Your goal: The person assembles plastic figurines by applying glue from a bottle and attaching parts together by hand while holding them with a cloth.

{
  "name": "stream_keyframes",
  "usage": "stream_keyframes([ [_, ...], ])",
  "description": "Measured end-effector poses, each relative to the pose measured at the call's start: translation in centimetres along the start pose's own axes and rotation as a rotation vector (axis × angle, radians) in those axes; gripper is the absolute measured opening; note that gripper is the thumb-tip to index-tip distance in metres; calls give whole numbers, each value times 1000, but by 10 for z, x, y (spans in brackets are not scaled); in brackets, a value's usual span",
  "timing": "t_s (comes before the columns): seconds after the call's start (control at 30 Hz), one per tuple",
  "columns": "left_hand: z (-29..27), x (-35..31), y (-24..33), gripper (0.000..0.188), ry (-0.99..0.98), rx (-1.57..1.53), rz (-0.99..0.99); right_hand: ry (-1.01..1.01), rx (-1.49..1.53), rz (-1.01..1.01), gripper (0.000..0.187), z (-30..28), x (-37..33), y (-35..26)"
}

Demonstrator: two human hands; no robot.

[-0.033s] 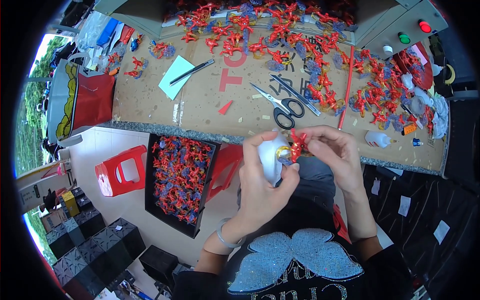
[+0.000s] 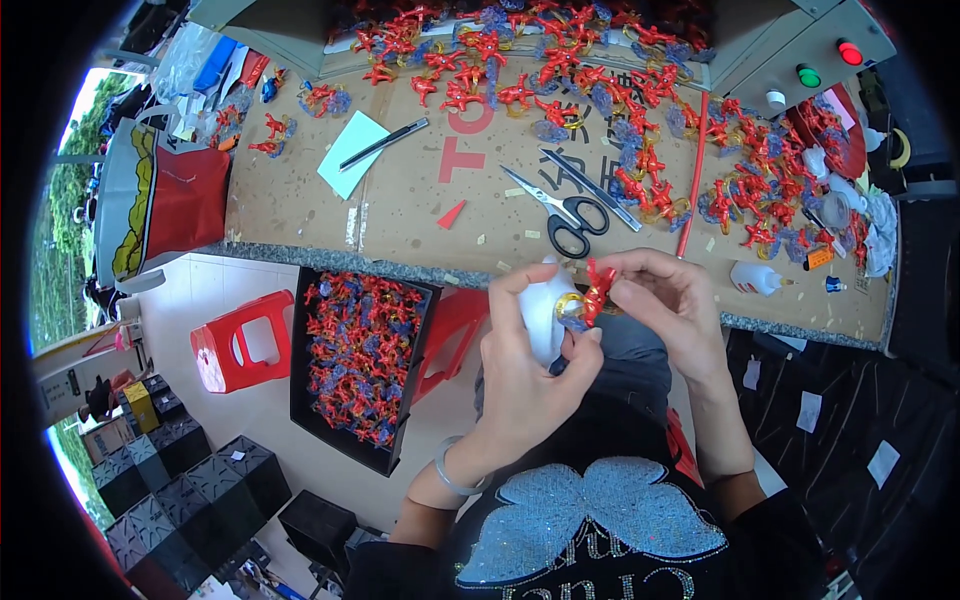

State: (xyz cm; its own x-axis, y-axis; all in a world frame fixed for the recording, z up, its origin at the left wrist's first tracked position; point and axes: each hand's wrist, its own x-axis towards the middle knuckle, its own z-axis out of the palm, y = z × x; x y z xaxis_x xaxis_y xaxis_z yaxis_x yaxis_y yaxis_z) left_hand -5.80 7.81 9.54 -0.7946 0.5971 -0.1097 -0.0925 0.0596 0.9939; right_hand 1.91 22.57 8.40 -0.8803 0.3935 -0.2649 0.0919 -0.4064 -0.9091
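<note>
Just off the table's near edge, my left hand (image 2: 525,375) is curled round a white squeeze bottle (image 2: 543,325). Thumb and fingers of my right hand (image 2: 675,310) pinch a small red plastic figurine (image 2: 597,292) beside the bottle. The figurine has a clear yellow ring (image 2: 567,303) and a clear bluish part low down, close to my left thumb. The bottle's tip is hard to make out. On the table beyond my hands lie scissors (image 2: 565,210) with black handles, their blades apart.
Many similar figurines (image 2: 480,45) cover the table's back and right. A small white bottle (image 2: 755,277) stands at the right edge. A pen (image 2: 383,145) lies across pale paper (image 2: 348,165). Below the table are a figurine-filled black crate (image 2: 360,360) and a red stool (image 2: 245,343).
The red figurine has tilted and shifted slightly to the right in my fingers. My hands are in nearly the same place.
</note>
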Motion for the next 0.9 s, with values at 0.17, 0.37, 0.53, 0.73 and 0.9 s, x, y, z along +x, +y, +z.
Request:
stream_keyframes([
  [0.17, 0, -1, -1, 58, -15, 304, 142, -61, -7, 102, 19, -9, 6, 7],
  [0.37, 2, -5, -2, 58, -20, 346, 185, -91, 112, 110, 20, -15, 9, 21],
  [0.53, 3, -5, -1, 57, -27, 334, 174, -77, 122, 119, 19, -16, 8, 22],
  [0.73, -5, 0, -10, 56, -88, 47, 70, -64, 123, 139, 20, -15, 8, 20],
  [0.9, -6, -1, -17, 41, -150, 22, 101, -68, 103, 182, 21, -18, 12, 15],
])
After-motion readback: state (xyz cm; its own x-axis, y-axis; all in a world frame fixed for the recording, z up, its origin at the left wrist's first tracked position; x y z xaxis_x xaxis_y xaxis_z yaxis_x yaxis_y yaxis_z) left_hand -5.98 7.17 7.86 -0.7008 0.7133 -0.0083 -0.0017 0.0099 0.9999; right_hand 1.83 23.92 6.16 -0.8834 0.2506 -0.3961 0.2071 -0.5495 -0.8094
